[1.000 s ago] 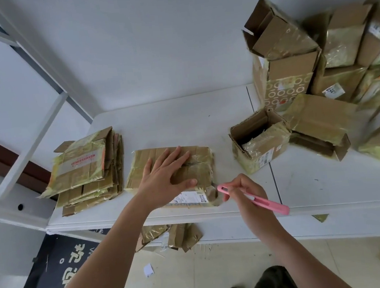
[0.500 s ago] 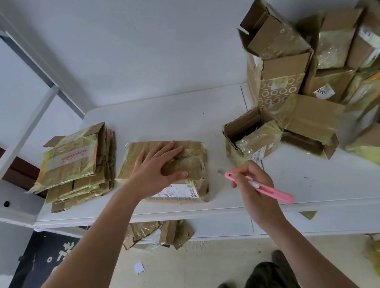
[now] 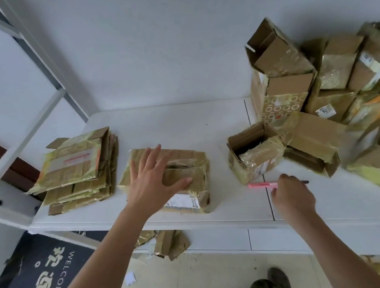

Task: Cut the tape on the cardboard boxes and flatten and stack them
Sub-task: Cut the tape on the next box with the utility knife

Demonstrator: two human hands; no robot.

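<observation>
Pressing the flattened box [image 3: 182,168], left hand [image 3: 155,180] splayed — right hand [image 3: 290,192] over pink cutter [image 3: 262,185], grip unclear.

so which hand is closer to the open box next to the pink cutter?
Right. The right hand is just in front of the open box, over the pink cutter. The left hand presses the flattened box further left.

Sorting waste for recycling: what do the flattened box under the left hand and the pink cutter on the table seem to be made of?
Flattened box: brown corrugated cardboard, mostly covered in glossy yellowish tape that shines and wrinkles, with a white paper label. Pink cutter: probably smooth plastic, going by its uniform bright colour; blurred.
</observation>
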